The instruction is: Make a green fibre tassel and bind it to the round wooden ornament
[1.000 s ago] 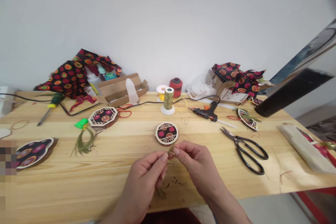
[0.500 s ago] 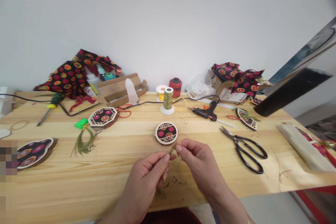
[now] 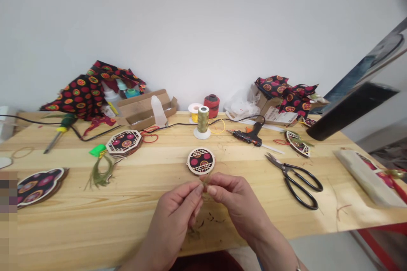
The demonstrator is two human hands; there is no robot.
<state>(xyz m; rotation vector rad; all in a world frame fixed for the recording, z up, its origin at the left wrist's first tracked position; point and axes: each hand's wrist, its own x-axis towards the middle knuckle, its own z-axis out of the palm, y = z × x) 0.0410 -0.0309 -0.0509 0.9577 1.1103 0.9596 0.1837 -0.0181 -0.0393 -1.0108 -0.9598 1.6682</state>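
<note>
"Between our fingertips, how is the green thread (image 3: 206, 180) held?"

"Just in front of the round pendant (image 3: 201, 161), over the table (image 3: 127, 224). We pinch it in the left hand (image 3: 179, 207); the right hand (image 3: 237, 197) has thumb and fingers closed on the same strands. Loose ends show below the left."

"Which faults do we allow for?"

"Slipping, probably: thin strands may escape an uneven pinch. Overpulling could fray them. If dropped, they could pick up the dark scraps (image 3: 210, 219) beneath our hands."

"And farther out?"

"We watch the scissors (image 3: 285, 167) at our right; a sweeping forearm could knock them. Beyond the pendant stands the spool (image 3: 202, 120); a tug on the black cord (image 3: 178, 124) behind could topple it."
</note>
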